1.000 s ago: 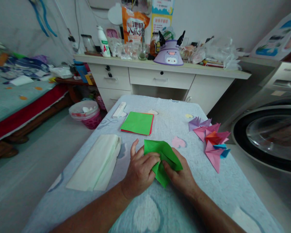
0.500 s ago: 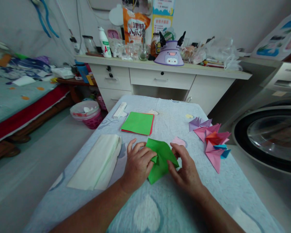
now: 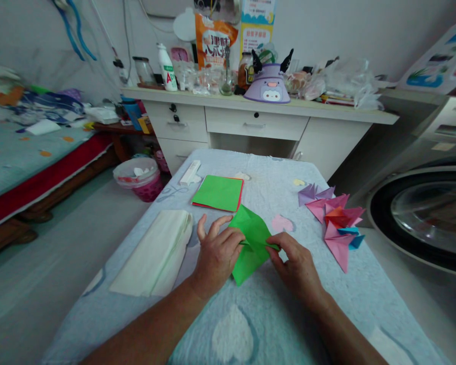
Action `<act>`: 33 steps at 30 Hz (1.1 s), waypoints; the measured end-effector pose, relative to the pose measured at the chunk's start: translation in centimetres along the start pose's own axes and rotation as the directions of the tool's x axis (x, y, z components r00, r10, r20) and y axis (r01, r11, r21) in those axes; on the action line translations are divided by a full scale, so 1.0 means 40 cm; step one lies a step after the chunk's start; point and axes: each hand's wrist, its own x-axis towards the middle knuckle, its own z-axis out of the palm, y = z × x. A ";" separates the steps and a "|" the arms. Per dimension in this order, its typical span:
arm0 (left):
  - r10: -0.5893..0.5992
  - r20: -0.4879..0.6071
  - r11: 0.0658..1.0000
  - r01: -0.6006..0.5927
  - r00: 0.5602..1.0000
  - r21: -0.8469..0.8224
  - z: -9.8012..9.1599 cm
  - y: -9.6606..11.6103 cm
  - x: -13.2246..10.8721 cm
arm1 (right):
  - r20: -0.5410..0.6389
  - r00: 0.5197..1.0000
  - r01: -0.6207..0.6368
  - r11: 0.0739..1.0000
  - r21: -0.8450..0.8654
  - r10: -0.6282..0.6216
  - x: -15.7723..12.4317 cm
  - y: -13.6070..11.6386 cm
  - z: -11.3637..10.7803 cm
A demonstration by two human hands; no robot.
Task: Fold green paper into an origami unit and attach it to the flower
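- Orange bag, upper centre of the frame: large white Chinese characters across its front, the strokes too blurred to read with certainty.
- White bottle, left of the bag: a label with a red capital "A" under a green band; the letter after it cannot be made out.
- Poster, top centre, right of the bag: lines of Chinese print on yellow and blue, too small to read.

Both hands on green folded paper, towel-covered table.
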 end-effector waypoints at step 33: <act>0.129 0.029 0.990 -0.127 0.991 -0.062 0.013 0.014 -0.012 | -0.051 0.984 0.177 0.977 0.120 -0.172 -0.003 -0.032 0.022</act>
